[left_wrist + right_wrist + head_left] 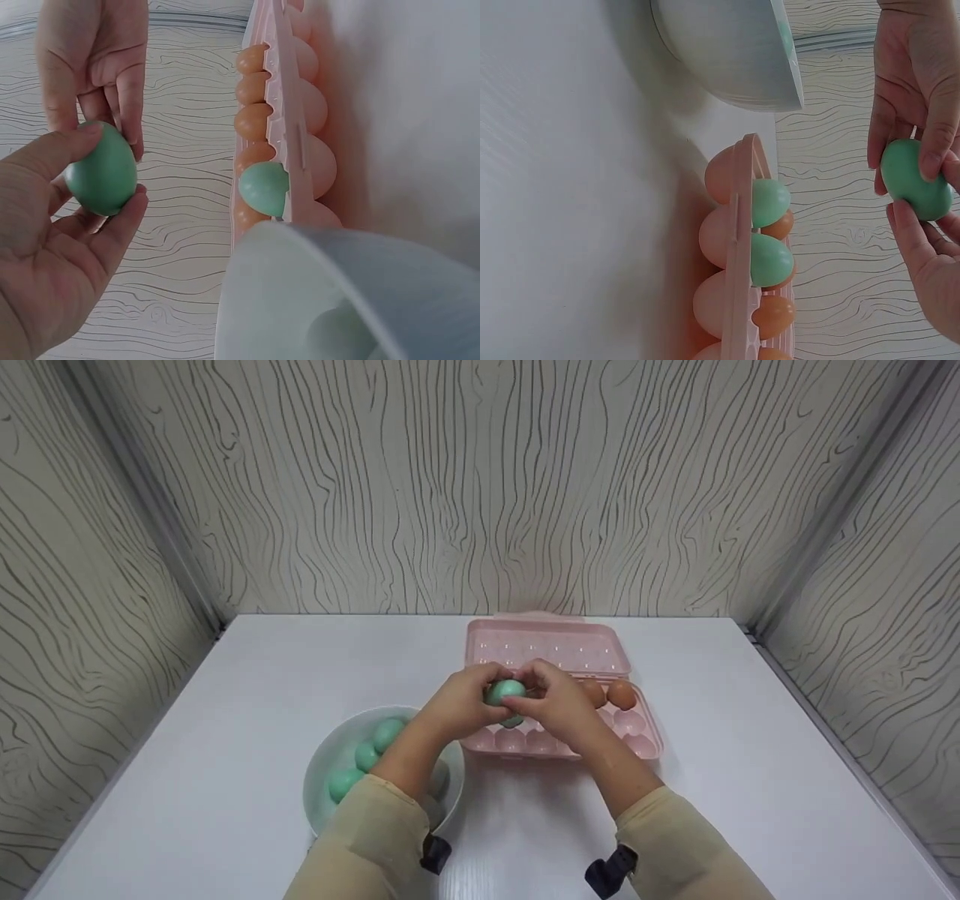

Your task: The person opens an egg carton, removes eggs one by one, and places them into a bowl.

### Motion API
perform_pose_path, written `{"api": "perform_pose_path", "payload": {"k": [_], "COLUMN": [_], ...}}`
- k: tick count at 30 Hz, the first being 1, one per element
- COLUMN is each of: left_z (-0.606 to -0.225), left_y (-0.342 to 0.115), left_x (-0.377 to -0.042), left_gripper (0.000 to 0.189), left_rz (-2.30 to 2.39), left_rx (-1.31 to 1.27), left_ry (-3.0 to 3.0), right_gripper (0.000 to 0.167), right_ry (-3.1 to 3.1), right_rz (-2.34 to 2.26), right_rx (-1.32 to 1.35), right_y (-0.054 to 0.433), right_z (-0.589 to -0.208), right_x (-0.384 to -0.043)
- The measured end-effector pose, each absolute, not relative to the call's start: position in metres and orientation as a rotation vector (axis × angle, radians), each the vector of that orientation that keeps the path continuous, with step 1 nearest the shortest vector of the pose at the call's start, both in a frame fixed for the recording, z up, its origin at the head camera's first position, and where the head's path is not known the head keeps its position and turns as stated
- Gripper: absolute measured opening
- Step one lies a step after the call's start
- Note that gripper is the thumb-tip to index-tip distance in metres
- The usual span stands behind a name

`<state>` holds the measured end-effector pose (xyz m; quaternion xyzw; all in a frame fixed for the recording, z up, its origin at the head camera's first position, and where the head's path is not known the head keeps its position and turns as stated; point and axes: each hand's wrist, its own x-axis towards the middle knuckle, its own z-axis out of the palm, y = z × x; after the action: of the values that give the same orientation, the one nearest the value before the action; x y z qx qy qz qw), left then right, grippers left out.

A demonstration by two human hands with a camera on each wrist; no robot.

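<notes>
Holding an egg (pixel 506 690) in both hands above the carton (pixel 517 755)

The green egg is pinched by thumb and fingertips from two sides: by the left hand (pixel 461 703) at nine o'clock and the right hand (pixel 561 706) at three. From the egg, the bowl (pixel 318 772) with more green eggs (pixel 346 785) is placed at eight o'clock, the brown eggs (pixel 622 694) at three and the open lid (pixel 547 646) between one and two. A seated egg (pixel 512 722) is seen at six.

Pressure is best spread lightly over several fingertips, since a smooth shell may slip or crack. Any turning should be done slowly, low over the carton, and contact with the seated egg avoided. Before either hand is loosened, the other's grip should be made secure.
</notes>
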<state>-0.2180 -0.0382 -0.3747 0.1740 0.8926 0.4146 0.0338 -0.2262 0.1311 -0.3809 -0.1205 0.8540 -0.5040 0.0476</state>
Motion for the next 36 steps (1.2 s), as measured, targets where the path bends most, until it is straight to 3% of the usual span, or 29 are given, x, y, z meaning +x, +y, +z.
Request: {"api": "perform_pose_path", "payload": {"k": [20,36], "left_z": [-0.366,-0.381], "left_y": [-0.063,-0.108], "left_x": [-0.221,-0.222], "left_gripper": [0.032,0.029], "left_rz": [1.143,0.945], "left_rx": [0.55,0.271], "left_ry": [2.796,2.82], "right_gripper": [0.028,0.016], "right_ry": [2.554,2.514], "right_rz": [-1.628,-1.721], "right_rx": [-0.399,-0.292], "right_y": [0.133,0.138], "right_z": [-0.379,-0.382], "right_x": [-0.226,-0.231]}}
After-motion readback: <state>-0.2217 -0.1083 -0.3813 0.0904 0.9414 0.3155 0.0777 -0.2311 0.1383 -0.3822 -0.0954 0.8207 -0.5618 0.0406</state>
